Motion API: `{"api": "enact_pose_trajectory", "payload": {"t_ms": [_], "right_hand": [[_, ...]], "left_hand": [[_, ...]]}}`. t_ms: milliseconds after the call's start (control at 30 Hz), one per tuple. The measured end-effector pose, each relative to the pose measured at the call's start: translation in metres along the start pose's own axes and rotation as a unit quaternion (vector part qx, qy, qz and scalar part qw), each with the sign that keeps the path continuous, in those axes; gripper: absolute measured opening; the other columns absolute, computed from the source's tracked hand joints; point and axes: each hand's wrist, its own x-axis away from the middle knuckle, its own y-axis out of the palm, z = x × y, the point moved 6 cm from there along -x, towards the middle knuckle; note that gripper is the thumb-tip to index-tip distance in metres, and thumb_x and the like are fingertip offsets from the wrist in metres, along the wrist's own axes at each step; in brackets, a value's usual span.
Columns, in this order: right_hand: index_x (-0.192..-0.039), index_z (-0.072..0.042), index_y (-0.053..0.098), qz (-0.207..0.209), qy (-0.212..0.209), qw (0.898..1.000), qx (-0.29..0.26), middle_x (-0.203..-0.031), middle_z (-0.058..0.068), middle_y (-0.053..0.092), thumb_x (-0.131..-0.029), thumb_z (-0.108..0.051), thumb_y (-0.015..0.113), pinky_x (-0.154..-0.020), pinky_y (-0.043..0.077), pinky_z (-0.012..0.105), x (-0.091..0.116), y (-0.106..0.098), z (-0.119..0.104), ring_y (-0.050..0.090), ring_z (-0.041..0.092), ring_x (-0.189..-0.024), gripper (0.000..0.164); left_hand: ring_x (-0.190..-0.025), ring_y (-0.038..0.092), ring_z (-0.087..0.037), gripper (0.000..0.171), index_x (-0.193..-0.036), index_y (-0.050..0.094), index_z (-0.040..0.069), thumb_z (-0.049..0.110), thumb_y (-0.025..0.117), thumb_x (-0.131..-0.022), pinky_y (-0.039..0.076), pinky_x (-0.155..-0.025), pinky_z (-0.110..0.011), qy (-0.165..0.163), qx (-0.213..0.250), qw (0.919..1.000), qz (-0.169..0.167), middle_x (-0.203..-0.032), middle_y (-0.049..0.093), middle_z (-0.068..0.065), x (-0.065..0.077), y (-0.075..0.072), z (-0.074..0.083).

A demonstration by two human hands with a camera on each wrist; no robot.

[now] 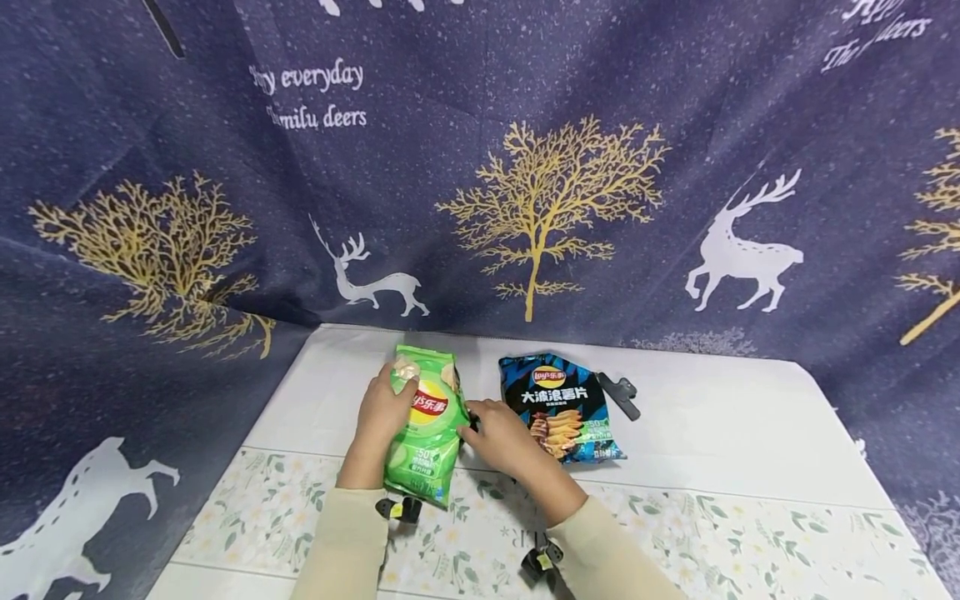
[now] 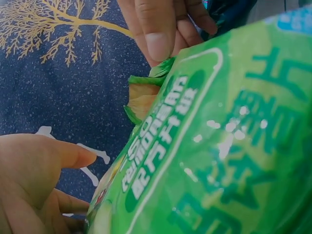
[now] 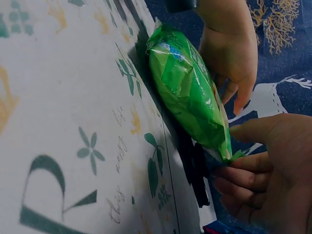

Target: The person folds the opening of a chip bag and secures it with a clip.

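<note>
A green bag of potato chips (image 1: 423, 446) lies on the table with its printed front up. My left hand (image 1: 384, 408) rests over its upper left side, thumb and fingers stretched out; the left wrist view shows that thumb (image 2: 78, 155) held off the wrapper. At the bag's right edge, my right hand (image 1: 498, 433) pinches a corner between thumb and fingers, as the right wrist view shows (image 3: 263, 165). A loose green flap (image 2: 146, 83) sticks out under the right thumb. Beside the bag, below the right fingers, lies a black clip (image 3: 196, 168).
To the right lies a blue-and-black chip bag (image 1: 558, 408), with a second black clip (image 1: 622, 396) at its right side. The white table (image 1: 720, 442) has a floral band across its front. A dark blue cloth (image 1: 480, 208) with deer and trees hangs behind.
</note>
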Motion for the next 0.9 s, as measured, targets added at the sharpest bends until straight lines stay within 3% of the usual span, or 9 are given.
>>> {"api": "enact_pose_trajectory", "payload": {"t_ms": [267, 633, 900], "right_hand": [[-0.141, -0.012, 0.059, 0.023, 0.018, 0.999, -0.040, -0.138, 0.012, 0.064, -0.101, -0.032, 0.062, -0.094, 0.056, 0.046, -0.0006, -0.0020, 0.0023, 0.067, 0.027, -0.115, 0.045], [-0.141, -0.013, 0.059, 0.027, 0.031, 0.997, -0.063, -0.128, 0.009, 0.068, -0.100, -0.026, 0.064, -0.084, 0.058, 0.038, 0.0019, -0.0006, 0.0052, 0.069, 0.021, -0.106, 0.044], [-0.139, -0.008, 0.061, 0.039, 0.014, 0.996, -0.085, -0.124, 0.012, 0.069, -0.098, -0.020, 0.067, -0.079, 0.059, 0.033, 0.0013, -0.0026, 0.0029, 0.071, 0.020, -0.099, 0.043]], "left_hand": [[-0.129, 0.051, -0.049, 0.071, -0.155, 0.032, -0.004, 0.039, 0.051, -0.101, 0.039, -0.112, -0.060, 0.005, 0.003, 1.0000, 0.000, -0.136, 0.051, -0.036, 0.0003, 0.0003, 0.0009], [-0.133, 0.049, -0.049, 0.071, -0.154, 0.033, -0.005, 0.039, 0.050, -0.101, 0.038, -0.114, -0.060, 0.005, 0.000, 1.0000, -0.005, -0.141, 0.049, -0.035, 0.0011, 0.0013, 0.0026], [-0.130, 0.051, -0.048, 0.072, -0.155, 0.032, -0.004, 0.040, 0.050, -0.102, 0.039, -0.112, -0.059, 0.002, -0.008, 1.0000, -0.006, -0.139, 0.050, -0.034, 0.0001, 0.0004, 0.0023]]}}
